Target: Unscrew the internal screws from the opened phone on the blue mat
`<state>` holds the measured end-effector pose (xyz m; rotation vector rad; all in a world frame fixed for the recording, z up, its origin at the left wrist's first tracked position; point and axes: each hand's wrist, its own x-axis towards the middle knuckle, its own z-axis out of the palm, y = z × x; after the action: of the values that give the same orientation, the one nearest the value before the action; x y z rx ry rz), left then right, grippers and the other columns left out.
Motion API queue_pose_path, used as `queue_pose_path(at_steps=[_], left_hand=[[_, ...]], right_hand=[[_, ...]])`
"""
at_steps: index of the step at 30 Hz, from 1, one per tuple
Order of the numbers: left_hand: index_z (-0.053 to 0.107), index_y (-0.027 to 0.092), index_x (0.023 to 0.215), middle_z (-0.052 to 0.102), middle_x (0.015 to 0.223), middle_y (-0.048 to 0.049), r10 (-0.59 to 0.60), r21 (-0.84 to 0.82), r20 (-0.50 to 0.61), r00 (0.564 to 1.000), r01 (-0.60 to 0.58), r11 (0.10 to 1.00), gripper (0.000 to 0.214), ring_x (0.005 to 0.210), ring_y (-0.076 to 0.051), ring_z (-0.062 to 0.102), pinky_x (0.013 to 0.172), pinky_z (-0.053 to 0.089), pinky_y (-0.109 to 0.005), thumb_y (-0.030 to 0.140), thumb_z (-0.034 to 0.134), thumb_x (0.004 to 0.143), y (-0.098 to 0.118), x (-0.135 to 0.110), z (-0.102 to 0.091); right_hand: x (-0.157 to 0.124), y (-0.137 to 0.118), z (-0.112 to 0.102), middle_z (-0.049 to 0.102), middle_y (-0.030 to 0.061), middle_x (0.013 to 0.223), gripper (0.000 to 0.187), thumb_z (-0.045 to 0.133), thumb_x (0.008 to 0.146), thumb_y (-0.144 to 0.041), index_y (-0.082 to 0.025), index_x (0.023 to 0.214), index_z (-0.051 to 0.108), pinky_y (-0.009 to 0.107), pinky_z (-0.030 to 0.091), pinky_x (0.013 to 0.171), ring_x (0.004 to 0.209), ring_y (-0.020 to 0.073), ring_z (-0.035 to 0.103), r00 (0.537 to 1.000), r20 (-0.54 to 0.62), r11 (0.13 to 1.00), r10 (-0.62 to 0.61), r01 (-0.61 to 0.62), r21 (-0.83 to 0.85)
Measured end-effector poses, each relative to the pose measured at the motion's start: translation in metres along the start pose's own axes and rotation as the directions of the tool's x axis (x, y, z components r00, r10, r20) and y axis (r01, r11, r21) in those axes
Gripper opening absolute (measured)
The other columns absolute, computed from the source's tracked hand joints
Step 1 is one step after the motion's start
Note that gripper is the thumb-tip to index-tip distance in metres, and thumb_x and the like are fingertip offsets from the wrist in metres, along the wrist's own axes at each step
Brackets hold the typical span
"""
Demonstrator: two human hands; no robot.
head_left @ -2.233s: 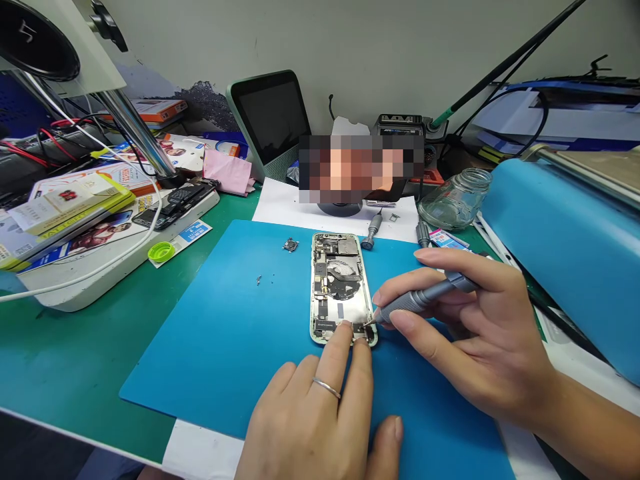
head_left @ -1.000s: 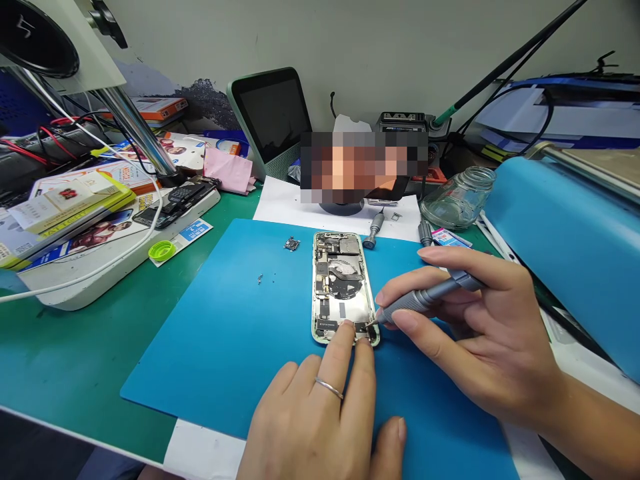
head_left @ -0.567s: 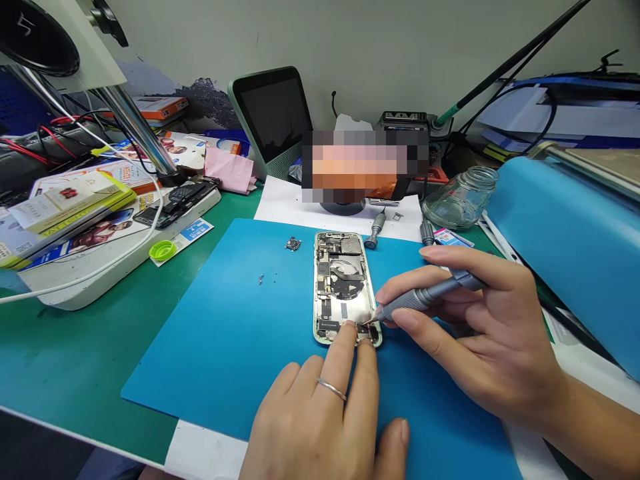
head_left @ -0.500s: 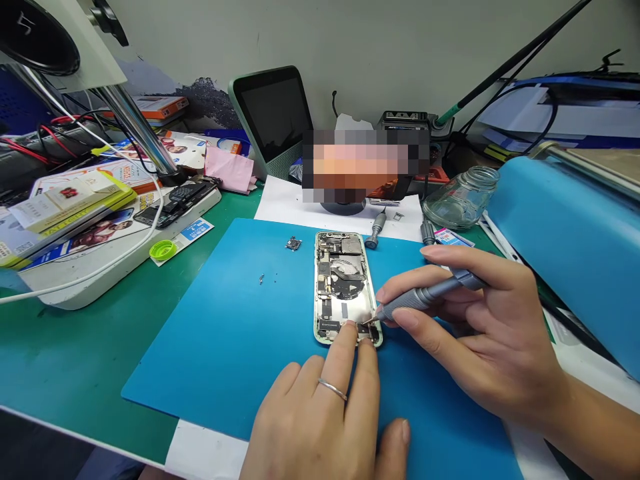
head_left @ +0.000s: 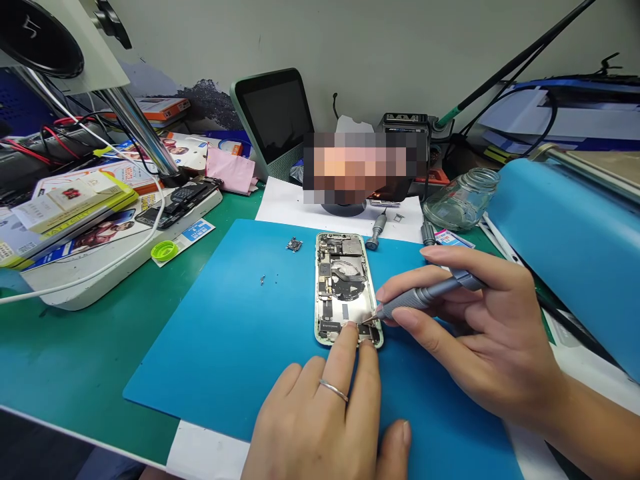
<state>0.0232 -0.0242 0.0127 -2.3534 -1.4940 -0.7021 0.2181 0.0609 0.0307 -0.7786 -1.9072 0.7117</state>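
An opened smartphone [head_left: 346,293] lies on the blue mat [head_left: 220,347], its inner parts bare. My left hand [head_left: 320,413] rests from the near side with two outstretched fingertips on the phone's lower end. In my right hand [head_left: 480,327] is a grey precision screwdriver [head_left: 420,299], held slantwise, its tip down at the phone's lower right part. The fingertips partly hide that spot. Left of the phone lie a small metal part [head_left: 294,245] and a few tiny screws [head_left: 263,280].
Another screwdriver [head_left: 377,230] stands on white paper behind the phone. A glass jar [head_left: 463,200] leans at the back right, beside a blue case [head_left: 565,253]. At left are a green cap [head_left: 164,251], stacked boxes [head_left: 70,207] and a microscope stand's pole [head_left: 140,130]. A screen device [head_left: 275,117] stands behind.
Both hands, the phone and the screwdriver hold nearly the same positions. The whole view has shifted very slightly.
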Motion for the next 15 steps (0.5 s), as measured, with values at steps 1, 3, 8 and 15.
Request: queue_pose_path(at_steps=[1, 3, 8, 15], left_hand=[[0.075, 0.019, 0.126, 0.076, 0.135, -0.0032, 0.002, 0.002, 0.001, 1.0, -0.002, 1.0, 0.051, 0.069, -0.015, 0.073, 0.06, 0.056, -0.034, 0.038, 0.031, 0.112, 0.0, 0.0, 0.0], [0.075, 0.019, 0.126, 0.076, 0.135, -0.0033, 0.005, 0.004, 0.004, 1.0, -0.005, 1.0, 0.051, 0.069, -0.015, 0.073, 0.059, 0.056, -0.034, 0.038, 0.03, 0.113, 0.0, 0.001, -0.001], [0.074, 0.019, 0.127, 0.076, 0.135, -0.0048, 0.014, 0.006, 0.007, 1.0, -0.014, 1.0, 0.049, 0.069, -0.016, 0.074, 0.059, 0.056, -0.033, 0.037, 0.031, 0.112, -0.001, 0.0, 0.001], [0.073, 0.019, 0.128, 0.078, 0.131, -0.0106, 0.03, 0.006, -0.011, 0.999, -0.03, 1.0, 0.043, 0.072, -0.018, 0.076, 0.054, 0.054, -0.03, 0.047, 0.045, 0.109, 0.0, -0.008, 0.012]], right_hand=[[0.0, 0.0, 0.0, 0.071, 0.0005, 0.108, 0.062, 0.068, 0.098, -0.005, -0.038, 0.147, 0.049, 0.023, 0.07, 0.075, 0.097, 0.0148, 0.079, 1.0, -0.001, 1.0, -0.001, 0.001, 0.0], [0.0, 0.0, 0.0, 0.072, 0.0003, 0.108, 0.062, 0.068, 0.098, -0.004, -0.039, 0.147, 0.049, 0.023, 0.07, 0.075, 0.097, 0.0149, 0.079, 1.0, -0.004, 1.0, 0.002, -0.002, -0.001], [0.0, -0.001, 0.001, 0.073, 0.0001, 0.108, 0.063, 0.069, 0.097, -0.005, -0.038, 0.147, 0.049, 0.022, 0.071, 0.076, 0.097, 0.0149, 0.079, 1.0, -0.001, 1.0, 0.011, -0.011, 0.0], [-0.002, 0.002, -0.002, 0.073, 0.001, 0.107, 0.065, 0.063, 0.099, -0.002, -0.039, 0.149, 0.046, 0.027, 0.072, 0.074, 0.093, 0.017, 0.079, 1.0, 0.01, 1.0, -0.007, 0.006, 0.001]])
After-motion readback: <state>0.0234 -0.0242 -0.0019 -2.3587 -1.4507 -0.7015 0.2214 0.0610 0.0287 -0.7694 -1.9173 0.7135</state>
